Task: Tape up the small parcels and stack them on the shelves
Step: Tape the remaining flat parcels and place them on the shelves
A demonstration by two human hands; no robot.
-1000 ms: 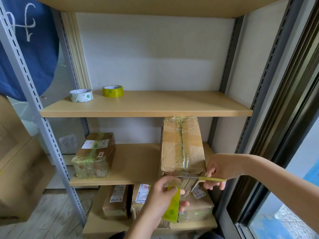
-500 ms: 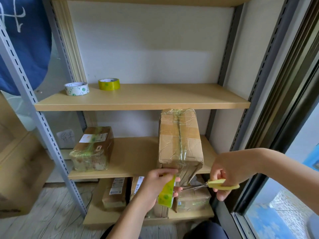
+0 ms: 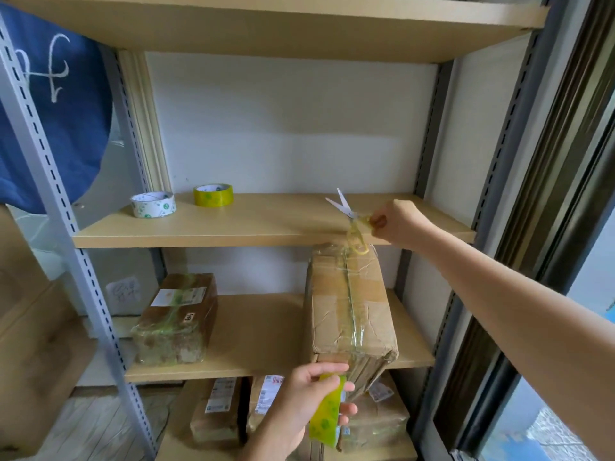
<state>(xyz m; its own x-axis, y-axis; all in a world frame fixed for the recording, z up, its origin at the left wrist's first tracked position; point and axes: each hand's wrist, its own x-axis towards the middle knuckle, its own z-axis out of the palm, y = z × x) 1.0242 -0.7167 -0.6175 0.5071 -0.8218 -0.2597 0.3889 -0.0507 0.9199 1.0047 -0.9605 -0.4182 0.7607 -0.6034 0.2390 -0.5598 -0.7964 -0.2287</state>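
Left hand (image 3: 311, 399), low and central, grips a yellow-green roll of packing tape (image 3: 326, 413), thumb across its top. Directly above and just beyond it: the tall brown cardboard parcel with clear tape down its middle (image 3: 349, 304), standing on the middle wooden shelf (image 3: 253, 331), long axis running away from the viewer, near end overhanging the shelf edge. Left hand is the nearer one.

Right hand (image 3: 397, 222) pinches yellow-handled scissors (image 3: 351, 221), blades parted, at the front edge of the upper wooden shelf (image 3: 266, 224), above the parcel's far end. Judgement: scissors being set down.

Shelf contents: upper, white tape roll (image 3: 153, 204) and yellow tape roll (image 3: 213, 195); middle, a smaller taped parcel (image 3: 176, 319) at left; bottom, several labelled parcels (image 3: 233, 414).
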